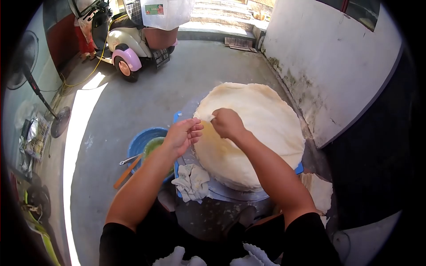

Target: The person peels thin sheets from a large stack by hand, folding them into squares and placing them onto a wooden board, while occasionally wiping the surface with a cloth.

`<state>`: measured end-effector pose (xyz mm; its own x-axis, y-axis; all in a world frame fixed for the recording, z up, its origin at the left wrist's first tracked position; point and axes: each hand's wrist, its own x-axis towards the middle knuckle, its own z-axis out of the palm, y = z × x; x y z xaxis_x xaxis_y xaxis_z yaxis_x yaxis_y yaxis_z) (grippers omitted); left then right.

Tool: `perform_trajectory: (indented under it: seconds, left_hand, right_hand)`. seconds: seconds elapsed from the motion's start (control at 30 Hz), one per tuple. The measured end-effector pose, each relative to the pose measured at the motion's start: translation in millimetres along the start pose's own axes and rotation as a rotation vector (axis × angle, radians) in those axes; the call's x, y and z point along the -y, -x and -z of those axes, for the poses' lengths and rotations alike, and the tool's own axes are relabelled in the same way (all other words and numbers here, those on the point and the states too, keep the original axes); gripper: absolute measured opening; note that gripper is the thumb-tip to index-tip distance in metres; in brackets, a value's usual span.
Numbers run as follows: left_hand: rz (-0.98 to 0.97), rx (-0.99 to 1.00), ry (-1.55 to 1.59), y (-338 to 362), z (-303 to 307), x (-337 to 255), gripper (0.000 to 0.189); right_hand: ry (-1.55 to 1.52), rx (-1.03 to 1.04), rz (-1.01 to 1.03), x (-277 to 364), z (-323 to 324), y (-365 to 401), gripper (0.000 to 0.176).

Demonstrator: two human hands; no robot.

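Note:
A wide, round stack of thin, pale dough-like sheets (266, 128) lies in front of me, its edges ragged and layered. My right hand (228, 123) is closed over the stack's far left part, pinching a small white flap of the top sheet. Close beside it, my left hand (183, 135) has its thumb and forefinger together at the sheet's left edge, the other fingers loosely curled. Below the flap, the surface looks yellower. A crumpled whitish cloth (191, 181) lies at the stack's near left side, on the board (222, 193) under it.
Left of the stack stands a blue basin (141, 138) with a green bowl (153, 145) and a wooden handle (127, 172). A standing fan (60, 122) is at far left. A scooter (133, 46) is parked ahead; a white wall (328, 66) runs along the right.

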<state>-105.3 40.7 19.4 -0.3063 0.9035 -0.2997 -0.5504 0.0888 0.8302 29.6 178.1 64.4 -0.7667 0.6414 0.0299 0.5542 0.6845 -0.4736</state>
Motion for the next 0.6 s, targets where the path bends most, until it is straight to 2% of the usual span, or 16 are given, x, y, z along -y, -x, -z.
perform_trajectory:
  seconds: [0.03, 0.07, 0.1, 0.13, 0.17, 0.27, 0.3, 0.37, 0.4, 0.47, 0.5, 0.57, 0.6]
  left_hand:
    - [-0.008, -0.039, -0.006, 6.8, -7.9, -1.5, 0.024]
    - [-0.014, -0.038, -0.005, 10.2, -15.0, 2.1, 0.024]
    - [0.039, 0.034, -0.025, 14.8, -23.7, 9.4, 0.027]
    - [0.090, 0.106, -0.047, 19.6, -33.8, 17.2, 0.029]
    - [0.154, 0.170, -0.037, 24.3, -46.4, 26.0, 0.032]
    - [0.285, 0.397, 0.061, 33.1, -85.2, 67.0, 0.048]
    - [0.280, 0.401, 0.057, 34.6, -99.6, 76.5, 0.048]
    - [0.349, 0.468, 0.334, 34.8, -125.3, 90.1, 0.074]
    - [0.351, 0.480, 0.331, 29.7, -133.5, 90.9, 0.074]
    - [0.237, 0.315, 0.637, 12.5, -144.3, 91.7, 0.099]
    - [0.168, 0.283, 0.732, 1.1, -141.6, 90.0, 0.110]
    - [0.011, 0.104, 0.831, -10.3, -134.9, 72.8, 0.109]
    - [-0.062, 0.016, 0.834, -13.4, -127.4, 68.2, 0.097]
  right_hand:
    - [-0.331, 0.033, -0.095, -4.9, 19.4, -5.6, 0.024]
    - [-0.530, -0.011, -0.126, -9.7, 37.2, -12.7, 0.027]
    - [-0.606, -0.027, -0.181, -20.8, 55.7, -28.1, 0.027]
    - [-0.845, -0.128, -0.183, -9.9, 84.6, -24.0, 0.027]
    - [-0.921, -0.239, -0.252, 3.7, 117.6, -18.3, 0.026]
    - [-1.190, -0.537, -0.128, 5.1, 195.6, -3.3, 0.027]
    - [-1.261, -0.642, -0.056, -0.6, 215.6, 4.2, 0.027]
    - [-1.359, -0.799, 0.015, -6.1, 247.0, 28.0, 0.026]
    - [-1.353, -0.810, 0.018, -14.0, 254.9, 37.4, 0.026]
    - [-1.488, -0.959, 0.019, -32.8, 260.8, 65.7, 0.021]
    - [-1.528, -0.964, 0.017, -49.1, 258.0, 80.4, 0.021]
    - [-1.592, -0.989, -0.027, -87.8, 230.6, 111.1, 0.020]
    - [-1.614, -1.008, -0.071, -109.1, 208.0, 127.4, 0.020]
